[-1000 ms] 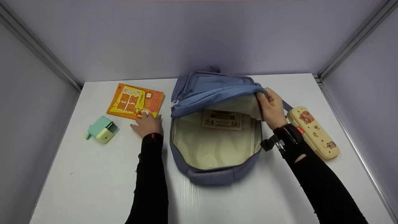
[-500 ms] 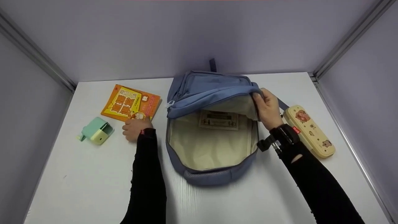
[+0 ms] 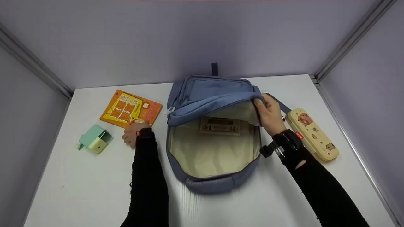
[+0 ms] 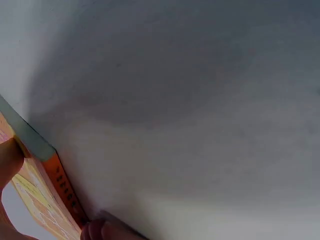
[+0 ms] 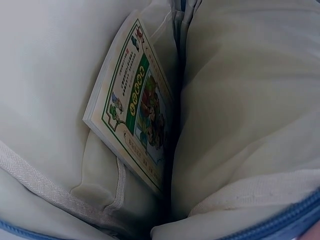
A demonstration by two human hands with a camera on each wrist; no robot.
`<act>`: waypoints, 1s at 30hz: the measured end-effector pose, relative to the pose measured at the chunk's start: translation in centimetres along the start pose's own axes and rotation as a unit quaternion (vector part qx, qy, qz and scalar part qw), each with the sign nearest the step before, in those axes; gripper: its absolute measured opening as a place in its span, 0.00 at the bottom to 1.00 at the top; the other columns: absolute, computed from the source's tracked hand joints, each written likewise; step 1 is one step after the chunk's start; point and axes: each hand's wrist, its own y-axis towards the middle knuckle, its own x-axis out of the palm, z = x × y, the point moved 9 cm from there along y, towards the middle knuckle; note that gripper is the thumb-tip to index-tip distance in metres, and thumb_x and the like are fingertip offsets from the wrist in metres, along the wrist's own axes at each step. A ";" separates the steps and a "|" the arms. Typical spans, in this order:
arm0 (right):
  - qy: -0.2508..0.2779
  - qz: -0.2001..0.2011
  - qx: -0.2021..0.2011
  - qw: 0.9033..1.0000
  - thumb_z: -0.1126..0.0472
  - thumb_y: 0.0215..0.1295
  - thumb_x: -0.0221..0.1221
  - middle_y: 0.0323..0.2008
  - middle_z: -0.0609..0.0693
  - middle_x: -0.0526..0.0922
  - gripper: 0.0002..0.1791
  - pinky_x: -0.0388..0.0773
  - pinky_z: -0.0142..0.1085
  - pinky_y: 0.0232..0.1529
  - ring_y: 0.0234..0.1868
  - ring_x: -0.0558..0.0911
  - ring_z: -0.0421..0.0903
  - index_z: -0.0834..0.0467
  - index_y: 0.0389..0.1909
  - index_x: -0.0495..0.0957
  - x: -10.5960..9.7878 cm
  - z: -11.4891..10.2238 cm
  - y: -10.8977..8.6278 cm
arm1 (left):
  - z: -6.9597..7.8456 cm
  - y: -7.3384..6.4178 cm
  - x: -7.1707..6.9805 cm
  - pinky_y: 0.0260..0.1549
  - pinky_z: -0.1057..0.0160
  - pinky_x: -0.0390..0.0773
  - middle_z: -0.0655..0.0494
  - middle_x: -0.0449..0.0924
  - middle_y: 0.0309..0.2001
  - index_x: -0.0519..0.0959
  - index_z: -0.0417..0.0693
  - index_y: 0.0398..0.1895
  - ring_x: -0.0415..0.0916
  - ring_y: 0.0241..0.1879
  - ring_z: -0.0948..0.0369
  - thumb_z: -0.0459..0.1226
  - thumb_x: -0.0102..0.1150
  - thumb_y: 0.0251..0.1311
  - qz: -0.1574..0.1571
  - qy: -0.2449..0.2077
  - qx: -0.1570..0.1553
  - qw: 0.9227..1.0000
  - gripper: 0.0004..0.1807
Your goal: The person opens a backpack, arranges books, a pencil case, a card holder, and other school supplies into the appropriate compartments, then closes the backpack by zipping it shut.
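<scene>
My left hand [image 3: 134, 134] grips the near edge of an orange book [image 3: 151, 110] with a yellow panel, which lies at the back left. In the left wrist view the thumb [image 4: 9, 157] presses on its cover, with fingertips by the orange spine [image 4: 64, 187]. My right hand [image 3: 270, 115] pinches the top flap of a blue backpack [image 3: 217, 86] and holds it raised. Inside the unzipped bag, a book with a green title band [image 5: 135, 100] stands in an inner pocket against the cream lining [image 5: 240, 110].
A mint and cream pencil sharpener [image 3: 94, 138] with a crank sits left of my left hand. The yellow pencil case [image 3: 312, 134] with cartoon animals lies right of the backpack, near a dark strap [image 3: 279, 102]. Grey walls [image 3: 157, 41] enclose the white table [image 3: 88, 189].
My left hand has gone from spread fingers over the orange book to curled fingers at its near edge. My right hand keeps holding the flap. The whole view has shifted slightly.
</scene>
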 end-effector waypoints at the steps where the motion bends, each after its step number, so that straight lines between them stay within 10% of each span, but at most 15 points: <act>1: 0.001 0.000 0.002 1.000 0.66 0.73 0.52 0.19 0.36 0.71 0.12 0.65 0.26 0.25 0.23 0.70 0.33 0.52 0.28 0.77 0.0 0.1 0.0 | 0.0 -0.1 0.0 0.55 0.54 0.76 0.41 0.69 0.59 0.64 0.37 0.64 0.70 0.57 0.51 0.60 0.46 0.67 -0.003 -0.005 -0.003 1.000 0.38; 10: 0.002 -0.005 0.004 1.000 0.67 0.72 0.52 0.20 0.36 0.72 0.12 0.66 0.26 0.28 0.25 0.71 0.33 0.53 0.29 0.77 0.4 0.5 0.1 | -0.6 0.6 0.1 0.57 0.53 0.75 0.40 0.69 0.61 0.64 0.36 0.65 0.69 0.59 0.50 0.57 0.44 0.69 -0.025 -0.022 0.008 0.999 0.36; 16: 0.007 -0.004 -0.008 1.000 0.67 0.72 0.53 0.22 0.34 0.73 0.11 0.67 0.26 0.29 0.26 0.72 0.32 0.52 0.31 0.79 0.4 -0.1 0.8 | 0.5 1.5 -0.8 0.51 0.63 0.80 0.42 0.70 0.65 0.59 0.35 0.70 0.78 0.53 0.56 0.47 0.49 0.68 -0.098 -0.130 0.100 0.982 0.34; 19: 0.016 -0.008 -0.015 1.000 0.67 0.72 0.52 0.20 0.35 0.72 0.13 0.65 0.26 0.27 0.24 0.70 0.32 0.51 0.28 0.77 0.7 -0.3 1.4 | 1.0 0.8 -2.0 0.39 0.70 0.83 0.45 0.69 0.69 0.52 0.40 0.75 0.83 0.36 0.66 0.38 0.45 0.71 -0.185 -0.271 0.110 0.938 0.32; 23: 0.038 -0.009 -0.019 0.999 0.67 0.73 0.52 0.19 0.36 0.70 0.15 0.64 0.27 0.28 0.24 0.69 0.33 0.50 0.25 0.75 0.9 -0.6 2.2 | 1.3 -2.5 -5.2 0.37 0.68 0.85 0.45 0.74 0.61 0.46 0.45 0.77 0.85 0.25 0.65 0.32 0.39 0.74 -0.299 -0.408 0.113 0.855 0.31; 27: 0.059 0.002 -0.031 0.998 0.68 0.73 0.51 0.21 0.36 0.71 0.16 0.64 0.28 0.32 0.26 0.70 0.33 0.50 0.25 0.75 0.6 -1.0 2.9 | -0.1 -6.5 -9.0 0.37 0.68 0.85 0.53 0.80 0.43 0.49 0.45 0.73 0.85 0.29 0.63 0.33 0.38 0.75 -0.395 -0.463 0.131 0.782 0.26; 30: 0.080 0.010 -0.026 0.996 0.68 0.73 0.50 0.19 0.37 0.70 0.16 0.64 0.27 0.30 0.25 0.69 0.33 0.51 0.24 0.73 0.4 -1.1 3.4 | -2.4 -9.2 -11.7 0.35 0.70 0.85 0.54 0.84 0.37 0.57 0.44 0.66 0.84 0.29 0.63 0.35 0.38 0.76 -0.457 -0.463 0.164 0.742 0.18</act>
